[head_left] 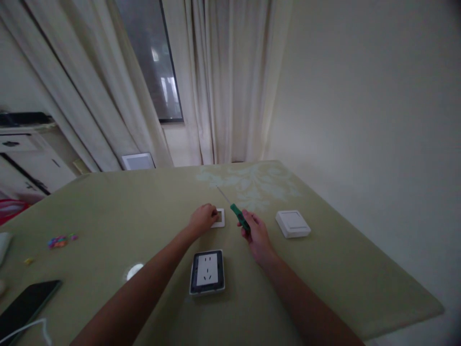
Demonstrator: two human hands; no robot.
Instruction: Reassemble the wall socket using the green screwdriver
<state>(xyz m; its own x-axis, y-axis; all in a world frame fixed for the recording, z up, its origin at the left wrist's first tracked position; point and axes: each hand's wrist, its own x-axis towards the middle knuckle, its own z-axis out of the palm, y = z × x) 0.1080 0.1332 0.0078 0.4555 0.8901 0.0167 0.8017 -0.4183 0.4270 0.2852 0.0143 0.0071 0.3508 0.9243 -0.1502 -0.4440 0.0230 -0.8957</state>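
In the head view, my right hand (pixel 255 236) is wrapped round the green handle of a screwdriver (pixel 239 215), its thin shaft pointing up and to the left above the table. My left hand (pixel 204 218) has its fingers closed at the left side of a white socket cover frame (pixel 222 218), which has a rectangular opening. The fingertips partly hide that frame. Nearer to me, between my forearms, lies a wall socket (pixel 207 270) with a white face and an exposed dark surround. A white switch box (pixel 293 224) sits right of my right hand.
A green cloth covers the table (pixel 158 202). At left lie a dark tablet (pixel 29 307) with a white cable (pixel 32 326), small colourful pieces (pixel 61 240) and a round white item (pixel 134 270) beside my left forearm. Curtains and a wall border the far and right sides.
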